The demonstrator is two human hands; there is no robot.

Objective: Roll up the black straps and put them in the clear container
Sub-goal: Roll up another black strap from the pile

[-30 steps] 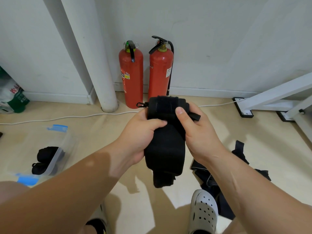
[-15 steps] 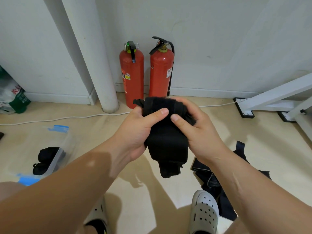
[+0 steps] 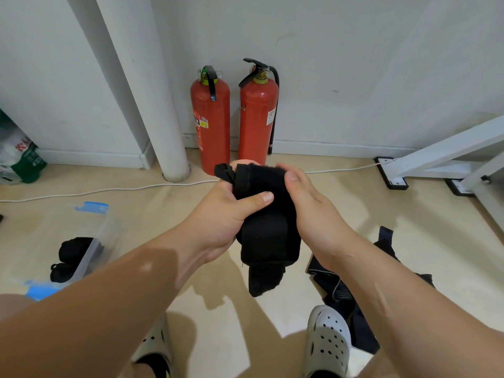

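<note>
A wide black strap (image 3: 268,233) hangs in mid-air at the centre, partly rolled, its loose end dangling toward the floor. My left hand (image 3: 226,214) grips its left side, thumb pressed across the front. My right hand (image 3: 311,211) holds the right side, thumb on the top edge of the roll. The clear container (image 3: 101,230) with blue clips lies on the floor at the left, and rolled black straps (image 3: 72,248) sit inside it. More dark straps (image 3: 343,293) lie in a heap on the floor at the right, partly hidden by my right forearm.
Two red fire extinguishers (image 3: 211,118) stand against the wall beside a white pipe (image 3: 152,105). A white cable (image 3: 109,190) runs along the floor. A white metal frame (image 3: 441,154) is at the right. A green and white bag (image 3: 21,156) sits far left. My grey clogs (image 3: 327,342) are below.
The roll has grown tighter and the hanging end has become shorter. Both hands have shifted their grip around the strap, the right thumb moving up onto its top edge.
</note>
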